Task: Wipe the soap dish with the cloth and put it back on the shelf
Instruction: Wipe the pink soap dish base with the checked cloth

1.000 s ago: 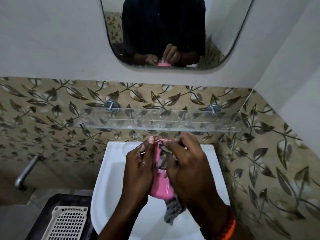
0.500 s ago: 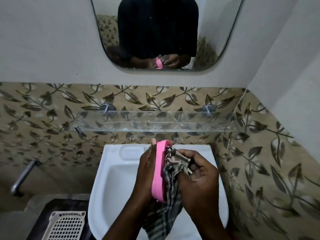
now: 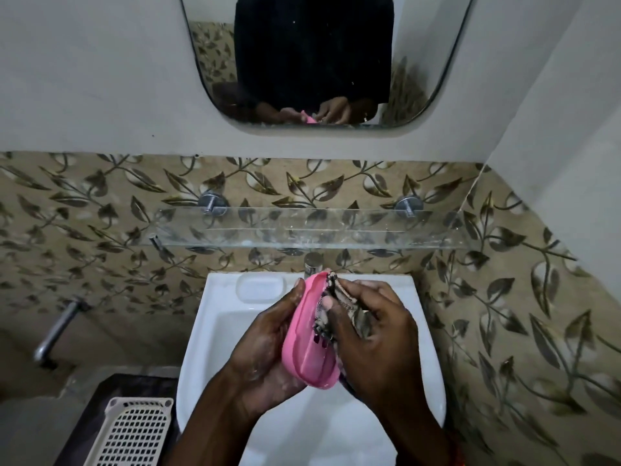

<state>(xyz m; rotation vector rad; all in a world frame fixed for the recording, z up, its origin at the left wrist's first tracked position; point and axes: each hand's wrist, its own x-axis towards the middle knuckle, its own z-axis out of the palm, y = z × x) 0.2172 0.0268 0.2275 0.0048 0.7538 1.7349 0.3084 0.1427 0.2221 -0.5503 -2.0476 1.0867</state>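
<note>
No readable text, seemingly, on anything.

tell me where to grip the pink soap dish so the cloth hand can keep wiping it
Grip the soap dish by its long outer rim and underside, from the left, as the left hand does now. It stands tilted on edge, hollow facing right, leaving that side free for the right hand and cloth.

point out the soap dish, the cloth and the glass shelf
soap dish (image 3: 302, 334): head view, on its pink inner face
cloth (image 3: 339, 292): head view, on the bunched patterned fabric above the thumb
glass shelf (image 3: 336, 235): head view, on its clear top surface
</note>
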